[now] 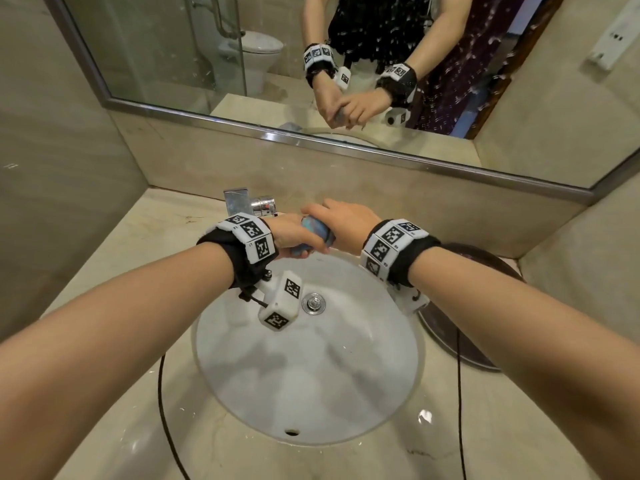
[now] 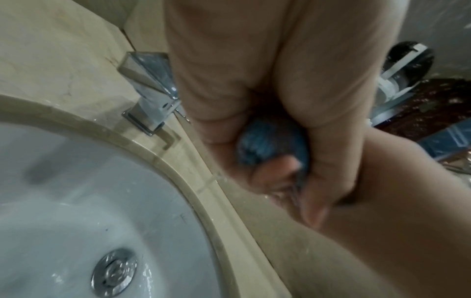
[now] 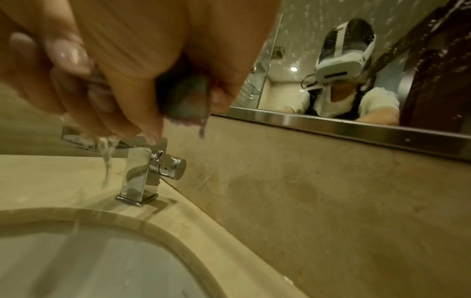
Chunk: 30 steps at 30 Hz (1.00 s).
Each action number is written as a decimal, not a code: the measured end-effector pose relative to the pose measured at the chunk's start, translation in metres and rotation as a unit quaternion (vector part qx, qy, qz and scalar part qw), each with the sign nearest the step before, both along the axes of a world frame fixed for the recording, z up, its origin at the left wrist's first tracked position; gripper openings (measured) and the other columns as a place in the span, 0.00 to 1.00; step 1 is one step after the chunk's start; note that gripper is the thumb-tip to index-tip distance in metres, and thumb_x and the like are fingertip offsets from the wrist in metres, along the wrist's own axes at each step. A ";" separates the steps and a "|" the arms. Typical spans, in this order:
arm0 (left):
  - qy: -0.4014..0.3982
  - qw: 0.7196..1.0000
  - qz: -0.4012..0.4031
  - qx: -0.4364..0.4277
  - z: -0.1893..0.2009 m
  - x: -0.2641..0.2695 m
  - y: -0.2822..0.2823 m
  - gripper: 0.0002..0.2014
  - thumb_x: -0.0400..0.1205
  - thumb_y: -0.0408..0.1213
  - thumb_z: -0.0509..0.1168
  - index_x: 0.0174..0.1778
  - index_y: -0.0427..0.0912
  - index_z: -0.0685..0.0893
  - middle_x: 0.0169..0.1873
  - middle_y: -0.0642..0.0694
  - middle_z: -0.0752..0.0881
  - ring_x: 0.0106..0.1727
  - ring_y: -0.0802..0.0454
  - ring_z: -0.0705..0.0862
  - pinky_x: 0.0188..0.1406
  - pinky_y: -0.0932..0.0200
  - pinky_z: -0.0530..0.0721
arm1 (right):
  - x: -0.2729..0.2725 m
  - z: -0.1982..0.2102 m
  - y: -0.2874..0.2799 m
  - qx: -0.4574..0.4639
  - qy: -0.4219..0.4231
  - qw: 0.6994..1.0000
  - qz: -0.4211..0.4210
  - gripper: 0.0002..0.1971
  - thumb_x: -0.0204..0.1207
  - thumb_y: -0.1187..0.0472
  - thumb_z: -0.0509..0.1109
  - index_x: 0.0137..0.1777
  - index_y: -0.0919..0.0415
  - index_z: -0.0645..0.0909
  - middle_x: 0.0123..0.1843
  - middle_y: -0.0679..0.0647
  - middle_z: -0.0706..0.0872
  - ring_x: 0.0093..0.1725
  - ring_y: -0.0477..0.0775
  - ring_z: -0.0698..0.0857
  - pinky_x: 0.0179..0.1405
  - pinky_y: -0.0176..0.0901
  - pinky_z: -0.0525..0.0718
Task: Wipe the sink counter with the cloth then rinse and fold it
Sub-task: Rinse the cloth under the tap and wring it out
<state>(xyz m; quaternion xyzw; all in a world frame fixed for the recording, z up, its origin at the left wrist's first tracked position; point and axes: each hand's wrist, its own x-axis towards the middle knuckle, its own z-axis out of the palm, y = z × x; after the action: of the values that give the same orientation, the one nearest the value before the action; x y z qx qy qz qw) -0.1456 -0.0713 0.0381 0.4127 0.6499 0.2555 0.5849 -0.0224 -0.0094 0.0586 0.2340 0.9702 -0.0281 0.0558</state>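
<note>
A wet blue cloth is bunched into a tight roll above the back rim of the white sink. My left hand grips its near end and my right hand grips its far end. In the left wrist view the blue cloth bulges out between my curled fingers. The right wrist view shows the cloth squeezed in my fist, with water streaming down from it toward the counter.
A chrome faucet stands on the beige counter behind the sink. A dark round object lies on the counter at the right. A mirror covers the back wall. The drain plug sits in the basin.
</note>
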 end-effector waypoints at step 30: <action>0.370 0.924 -0.048 0.088 -0.011 -0.011 -0.006 0.29 0.68 0.34 0.77 0.63 0.38 0.73 0.57 0.38 0.84 0.56 0.40 0.83 0.46 0.56 0.77 | -0.008 -0.018 0.004 -0.072 -0.031 0.990 -0.115 0.24 0.71 0.50 0.74 0.62 0.58 0.73 0.57 0.59 0.86 0.55 0.63 0.85 0.43 0.44 0.75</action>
<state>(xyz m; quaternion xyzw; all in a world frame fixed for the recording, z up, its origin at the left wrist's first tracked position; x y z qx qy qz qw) -0.1567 -0.0771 0.0276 0.5581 0.7745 0.1125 0.2756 -0.0306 -0.0054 0.0409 0.3406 0.9300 -0.0974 0.0985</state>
